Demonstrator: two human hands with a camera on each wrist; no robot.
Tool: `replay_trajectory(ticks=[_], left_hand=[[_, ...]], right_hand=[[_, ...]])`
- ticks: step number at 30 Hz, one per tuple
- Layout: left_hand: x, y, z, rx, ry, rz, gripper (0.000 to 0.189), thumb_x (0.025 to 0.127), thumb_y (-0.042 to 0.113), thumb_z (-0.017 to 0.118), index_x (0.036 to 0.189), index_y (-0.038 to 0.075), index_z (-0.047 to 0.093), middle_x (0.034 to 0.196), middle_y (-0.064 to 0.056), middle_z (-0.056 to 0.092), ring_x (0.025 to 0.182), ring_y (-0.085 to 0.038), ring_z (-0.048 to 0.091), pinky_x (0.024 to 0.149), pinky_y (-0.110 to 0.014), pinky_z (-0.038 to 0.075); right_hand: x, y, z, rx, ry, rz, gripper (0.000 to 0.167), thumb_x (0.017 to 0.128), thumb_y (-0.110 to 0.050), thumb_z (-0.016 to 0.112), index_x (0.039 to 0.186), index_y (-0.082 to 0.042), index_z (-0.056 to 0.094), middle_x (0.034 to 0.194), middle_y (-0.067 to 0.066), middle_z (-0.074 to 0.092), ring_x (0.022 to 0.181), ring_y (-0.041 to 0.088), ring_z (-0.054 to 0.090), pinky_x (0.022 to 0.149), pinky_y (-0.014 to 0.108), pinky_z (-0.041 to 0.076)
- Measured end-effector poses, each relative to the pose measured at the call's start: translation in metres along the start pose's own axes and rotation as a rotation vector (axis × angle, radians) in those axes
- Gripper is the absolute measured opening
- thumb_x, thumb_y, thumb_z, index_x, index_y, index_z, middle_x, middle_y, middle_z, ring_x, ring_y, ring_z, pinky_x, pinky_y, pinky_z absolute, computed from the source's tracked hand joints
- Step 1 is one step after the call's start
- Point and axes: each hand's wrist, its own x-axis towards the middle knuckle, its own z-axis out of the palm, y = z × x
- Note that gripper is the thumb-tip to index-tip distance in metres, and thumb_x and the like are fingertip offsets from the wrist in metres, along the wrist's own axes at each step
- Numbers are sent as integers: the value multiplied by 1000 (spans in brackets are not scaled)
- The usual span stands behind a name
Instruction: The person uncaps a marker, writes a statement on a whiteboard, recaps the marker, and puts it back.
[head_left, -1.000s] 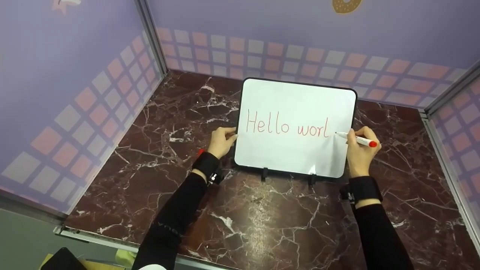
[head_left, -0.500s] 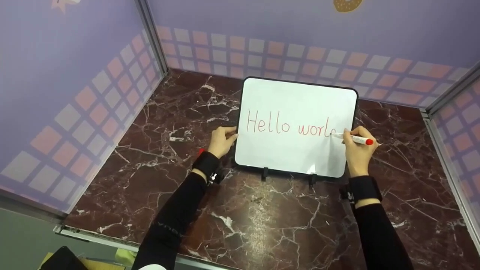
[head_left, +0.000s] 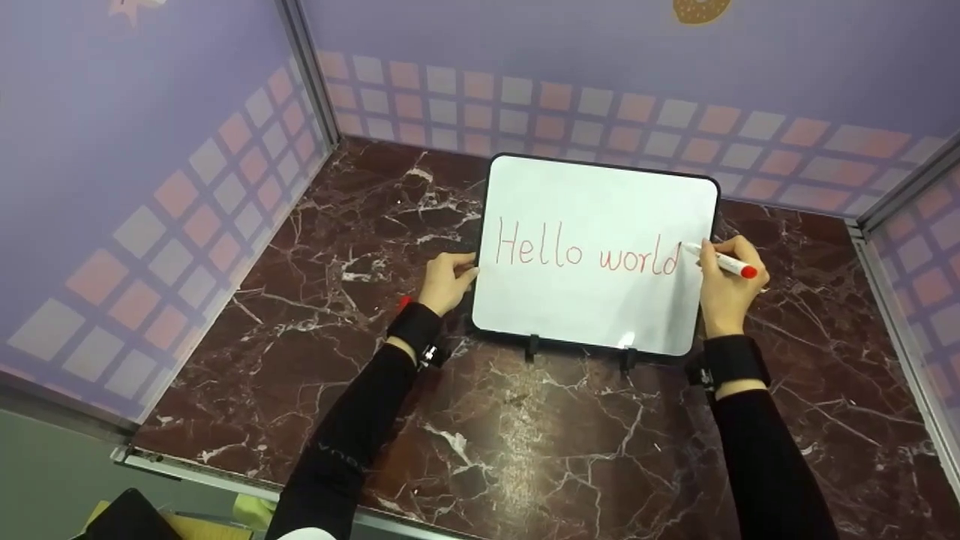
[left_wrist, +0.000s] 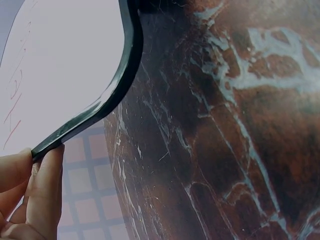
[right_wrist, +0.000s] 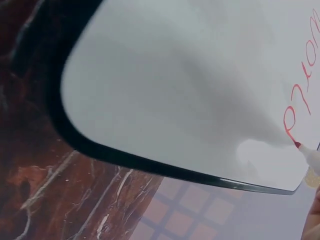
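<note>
A black-framed whiteboard [head_left: 585, 307] stands tilted back on small black feet, with "Hello world" in red across its middle. My left hand [head_left: 444, 283] pinches the board's left edge; in the left wrist view thumb and fingers [left_wrist: 44, 195] lie on either side of the black rim. My right hand [head_left: 729, 289] holds a white marker with a red end [head_left: 727, 264] like a pen, near the board's right edge. In the right wrist view the marker's red tip [right_wrist: 298, 144] touches the stroke of the letter d. Most of the right hand is outside that view.
A small red object [head_left: 405, 301] lies partly hidden behind the left wrist strap. The dark red marbled table [head_left: 570, 435] extends around the board, and purple panels with pink and grey squares [head_left: 517, 120] enclose the back and sides. A metal edge [head_left: 202, 474] runs along the front.
The marker has drawn the letter d after "worl": first its round part, then a stroke at its right. My right hand has moved slightly up. The left hand keeps its hold on the board.
</note>
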Motion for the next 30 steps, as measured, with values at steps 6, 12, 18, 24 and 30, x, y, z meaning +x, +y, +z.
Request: replay_trajectory(ticks=[6, 12, 18, 24, 30], left_hand=[[1, 2, 1, 0, 11, 11, 32, 93, 1, 65, 124, -8, 65, 106, -25, 72, 85, -40, 73, 69, -29, 62], [2, 2, -1, 32, 20, 34, 32, 93, 3, 66, 124, -7, 65, 102, -24, 74, 79, -42, 72, 65, -29, 61], [3, 0, -1, 9, 18, 23, 32, 93, 3, 65, 124, -6, 65, 105, -24, 73, 83, -41, 73, 67, -27, 62], [2, -1, 0, 14, 9, 20, 33, 93, 2, 65, 125, -6, 64, 105, -24, 73, 83, -42, 72, 68, -29, 62], [2, -1, 2, 4, 9, 11, 32, 93, 1, 64, 124, -6, 65, 105, -24, 73, 85, -41, 72, 68, -28, 62]], right_hand=[[0, 6, -5, -10, -12, -11, 22, 86, 2, 69, 73, 15, 56, 66, -18, 56, 56, -5, 56, 53, 12, 45], [-18, -9, -14, -13, -44, -20, 22, 84, 8, 66, 68, 16, 53, 62, -17, 55, 51, -5, 53, 50, 11, 42], [-22, -5, -20, -26, -41, -37, 23, 84, 8, 65, 66, 15, 52, 61, -17, 52, 54, -3, 49, 52, 13, 39], [-9, 8, -21, -25, 33, -25, 24, 85, 3, 67, 69, 14, 53, 63, -19, 53, 55, -3, 52, 53, 11, 44], [7, 2, -21, -52, 37, -42, 24, 85, 1, 70, 71, 13, 55, 65, -21, 54, 59, -6, 53, 56, 13, 42]])
